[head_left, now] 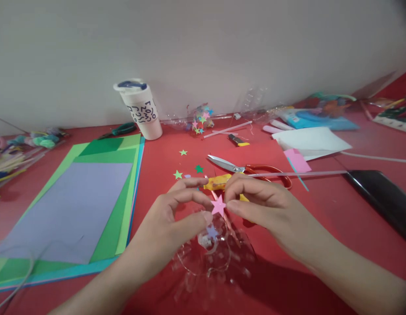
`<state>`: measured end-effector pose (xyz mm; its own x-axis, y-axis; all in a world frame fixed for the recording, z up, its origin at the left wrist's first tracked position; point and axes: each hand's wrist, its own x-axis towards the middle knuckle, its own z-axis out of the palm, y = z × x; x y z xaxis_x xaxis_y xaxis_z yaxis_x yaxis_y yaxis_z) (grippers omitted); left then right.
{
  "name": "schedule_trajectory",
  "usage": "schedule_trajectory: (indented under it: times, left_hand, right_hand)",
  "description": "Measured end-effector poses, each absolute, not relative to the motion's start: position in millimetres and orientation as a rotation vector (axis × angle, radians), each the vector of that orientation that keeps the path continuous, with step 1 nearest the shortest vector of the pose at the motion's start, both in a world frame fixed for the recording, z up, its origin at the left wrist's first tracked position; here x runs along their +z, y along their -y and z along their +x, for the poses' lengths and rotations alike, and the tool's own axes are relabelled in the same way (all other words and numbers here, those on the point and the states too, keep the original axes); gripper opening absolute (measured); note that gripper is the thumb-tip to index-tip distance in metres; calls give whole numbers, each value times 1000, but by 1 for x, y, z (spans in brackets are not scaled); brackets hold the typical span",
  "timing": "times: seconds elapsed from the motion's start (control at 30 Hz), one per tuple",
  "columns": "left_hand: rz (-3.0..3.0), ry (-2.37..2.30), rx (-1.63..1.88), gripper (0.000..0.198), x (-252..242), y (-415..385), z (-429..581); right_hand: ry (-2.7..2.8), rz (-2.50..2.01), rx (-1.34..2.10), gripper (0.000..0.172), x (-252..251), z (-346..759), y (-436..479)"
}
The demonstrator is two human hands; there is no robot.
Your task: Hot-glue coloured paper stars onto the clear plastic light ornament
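A small pink star (218,206) is held up over the middle of the red surface. My right hand (255,199) pinches its right point between thumb and forefinger. On the other side, my left hand (183,214) is curled, its thumb and forefinger tips closed at the star's left edge. Beneath both hands lies a clear, shiny strand (208,273), partly blurred, with a bluish star (211,232) beside it. A yellow tube (218,181) is just behind my fingers, partly hidden by them.
Red-handled scissors (229,166) lie open behind my hands. Loose green stars (183,152) are scattered nearby. Coloured sheets (78,210) are stacked at left, with a white tumbler (142,111) behind. A black phone-like object (380,201) and white paper (313,142) are at right.
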<state>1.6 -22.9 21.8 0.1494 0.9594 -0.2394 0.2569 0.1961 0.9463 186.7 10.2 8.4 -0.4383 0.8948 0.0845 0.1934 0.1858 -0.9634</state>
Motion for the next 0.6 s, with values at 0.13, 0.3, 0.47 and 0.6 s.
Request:
schedule_trajectory:
  times: [0.13, 0.3, 0.47, 0.6]
  left_hand:
    - [1273, -1352, 812, 7, 22, 25, 4]
    - [1264, -1400, 839, 14, 23, 26, 5]
    - [1265, -1365, 851, 14, 24, 26, 4]
    - [1271, -1393, 859, 14, 22, 25, 6]
  right_hand:
    - [1811, -1038, 1227, 16, 10, 186, -8]
    - [1821, -1019, 1226, 17, 10, 185, -8]
    - [1815, -1024, 1221, 23, 9, 186, -9]
    - [1854, -1044, 1146, 17, 11, 183, -8]
